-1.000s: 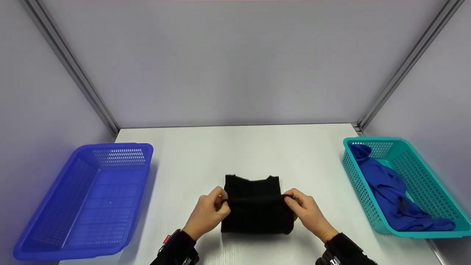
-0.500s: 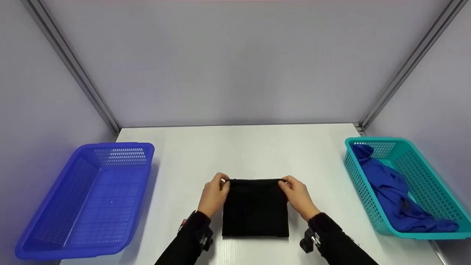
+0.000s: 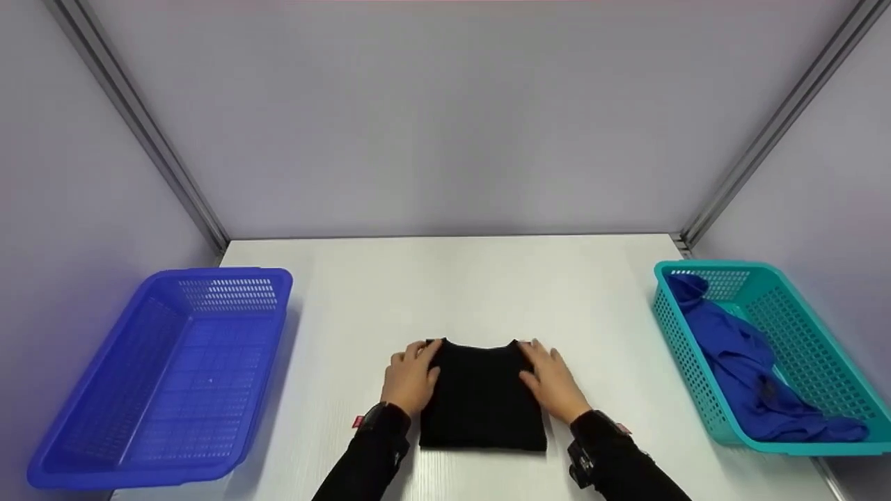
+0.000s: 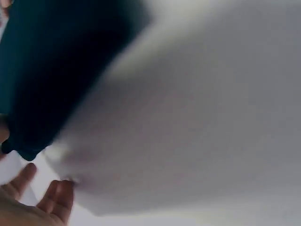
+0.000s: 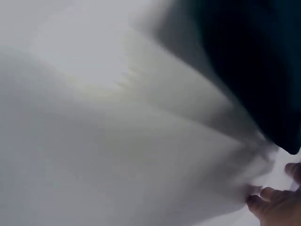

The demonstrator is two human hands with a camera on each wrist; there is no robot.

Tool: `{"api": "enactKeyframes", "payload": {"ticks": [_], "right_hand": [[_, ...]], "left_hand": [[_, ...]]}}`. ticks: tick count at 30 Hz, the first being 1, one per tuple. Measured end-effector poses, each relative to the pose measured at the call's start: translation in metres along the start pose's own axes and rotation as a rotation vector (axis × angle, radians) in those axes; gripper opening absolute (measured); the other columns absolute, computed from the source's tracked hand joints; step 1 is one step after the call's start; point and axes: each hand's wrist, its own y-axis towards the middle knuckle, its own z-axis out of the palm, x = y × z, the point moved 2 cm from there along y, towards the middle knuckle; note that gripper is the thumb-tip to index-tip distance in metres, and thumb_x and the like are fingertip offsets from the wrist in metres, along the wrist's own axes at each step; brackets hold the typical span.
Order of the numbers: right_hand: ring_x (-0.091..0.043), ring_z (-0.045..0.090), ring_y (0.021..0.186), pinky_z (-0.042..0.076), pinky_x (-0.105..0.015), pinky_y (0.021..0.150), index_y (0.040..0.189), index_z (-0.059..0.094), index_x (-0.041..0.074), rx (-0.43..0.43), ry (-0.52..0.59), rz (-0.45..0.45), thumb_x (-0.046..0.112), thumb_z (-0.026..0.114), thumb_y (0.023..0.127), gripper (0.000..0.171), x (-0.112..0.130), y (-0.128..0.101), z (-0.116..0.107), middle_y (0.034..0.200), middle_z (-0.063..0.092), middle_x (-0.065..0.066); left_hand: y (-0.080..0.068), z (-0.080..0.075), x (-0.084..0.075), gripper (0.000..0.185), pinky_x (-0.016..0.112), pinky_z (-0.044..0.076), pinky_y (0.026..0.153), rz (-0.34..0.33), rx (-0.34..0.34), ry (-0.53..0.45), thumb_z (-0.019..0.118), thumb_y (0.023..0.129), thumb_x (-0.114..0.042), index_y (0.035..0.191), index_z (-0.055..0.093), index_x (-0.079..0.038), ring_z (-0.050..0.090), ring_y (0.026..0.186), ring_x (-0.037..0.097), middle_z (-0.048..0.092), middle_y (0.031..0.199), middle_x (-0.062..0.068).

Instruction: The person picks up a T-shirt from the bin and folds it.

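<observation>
A black shirt [image 3: 484, 403], folded into a compact square, lies in front of me with its scooped neckline at the far edge. My left hand [image 3: 411, 379] rests at its left side, fingertips on the far left corner. On the opposite side my right hand [image 3: 553, 383] touches the far right corner with extended fingers. Both thumbs point inward over the fabric. In the left wrist view the dark shirt [image 4: 61, 70] fills the upper left, above the loosely spread fingers. The right wrist view has the shirt [image 5: 263, 66] at upper right, with fingertips below it.
A blue plastic basket [image 3: 268, 390] stands on the left of the white table [image 3: 452, 289]. On the right is a teal basket [image 3: 821, 334] holding a crumpled blue garment [image 3: 738, 355]. Grey panels [image 3: 445, 125] enclose the table at the back and sides.
Both hands carried the shirt's near edge away from me onto the far part, folding it over. Since then they have released the edge and flattened out at the far corners.
</observation>
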Motion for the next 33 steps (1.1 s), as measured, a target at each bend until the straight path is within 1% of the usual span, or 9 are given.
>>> {"api": "enactKeyframes", "payload": {"ticks": [2,5,8,10,14,17,21,26,33], "right_hand": [[-0.057,0.035,0.141,0.029,-0.074,0.109,0.148,0.051,0.004,0.021,-0.12,-0.054,0.015,0.061,0.102,0.048,0.0,-0.004,0.005,0.154,0.044,-0.026],[-0.053,0.036,0.142,0.028,-0.077,0.107,0.148,0.055,0.011,0.0,-0.293,-0.072,0.021,0.058,0.104,0.045,-0.002,-0.008,0.009,0.154,0.048,-0.018],[-0.051,0.038,0.142,0.027,-0.078,0.106,0.148,0.055,0.013,-0.046,-0.358,-0.058,0.022,0.058,0.104,0.045,-0.003,-0.012,0.01,0.152,0.051,-0.015],[-0.051,0.036,0.144,0.026,-0.077,0.109,0.149,0.053,0.012,-0.058,-0.349,-0.084,0.023,0.059,0.104,0.047,-0.001,-0.015,0.009,0.154,0.048,-0.016],[-0.048,0.026,0.149,0.02,-0.072,0.115,0.153,0.047,0.011,0.017,-0.278,-0.229,0.029,0.058,0.104,0.053,0.004,-0.025,0.011,0.161,0.039,-0.014],[-0.042,0.022,0.153,0.016,-0.069,0.118,0.155,0.044,0.013,0.147,-0.238,-0.312,0.04,0.055,0.105,0.058,0.006,-0.034,0.012,0.165,0.033,-0.01],[-0.04,0.02,0.154,0.016,-0.068,0.119,0.157,0.041,0.014,0.253,-0.233,-0.314,0.049,0.054,0.103,0.066,0.003,-0.043,0.01,0.166,0.03,-0.009],[-0.042,0.017,0.154,0.015,-0.067,0.119,0.157,0.041,0.012,0.299,-0.222,-0.322,0.051,0.056,0.101,0.07,-0.001,-0.055,0.004,0.167,0.028,-0.012],[-0.05,0.023,0.15,0.02,-0.072,0.114,0.155,0.045,0.014,0.269,-0.198,-0.38,0.051,0.062,0.098,0.069,-0.013,-0.068,-0.007,0.164,0.034,-0.015]], "left_hand": [[-0.004,0.006,0.003,0.043,0.059,0.049,0.088,0.072,-0.014,0.144,0.066,0.1,-0.021,0.142,0.061,-0.015,0.055,0.116,0.046,0.057,0.139,0.016],[-0.008,0.012,0.007,0.04,0.057,0.049,0.09,0.117,-0.041,0.317,0.063,0.101,-0.025,0.14,0.063,-0.018,0.053,0.121,0.044,0.057,0.141,0.013],[-0.011,0.012,0.008,0.042,0.059,0.047,0.095,0.134,-0.048,0.372,0.063,0.101,-0.027,0.142,0.061,-0.017,0.051,0.128,0.044,0.055,0.145,0.012],[-0.014,0.008,0.007,0.047,0.061,0.044,0.101,0.185,-0.036,0.373,0.063,0.101,-0.028,0.146,0.057,-0.016,0.047,0.134,0.046,0.051,0.151,0.012],[-0.025,-0.003,0.002,0.054,0.059,0.035,0.114,0.404,0.071,0.392,0.061,0.101,-0.034,0.152,0.05,-0.017,0.037,0.146,0.041,0.041,0.16,0.009],[-0.036,-0.012,0.0,0.058,0.056,0.031,0.118,0.523,0.214,0.396,0.058,0.102,-0.042,0.154,0.048,-0.019,0.032,0.151,0.033,0.037,0.164,0.006],[-0.049,-0.018,0.006,0.066,0.055,0.031,0.119,0.489,0.348,0.363,0.056,0.101,-0.051,0.157,0.043,-0.018,0.032,0.152,0.029,0.032,0.166,0.004],[-0.058,-0.021,0.016,0.069,0.056,0.028,0.12,0.421,0.392,0.339,0.055,0.1,-0.055,0.158,0.04,-0.02,0.031,0.151,0.036,0.03,0.167,0.004],[-0.062,-0.034,0.022,0.069,0.061,0.026,0.119,0.357,0.443,0.286,0.059,0.099,-0.053,0.158,0.041,-0.022,0.03,0.149,0.044,0.031,0.167,0.004]]}}
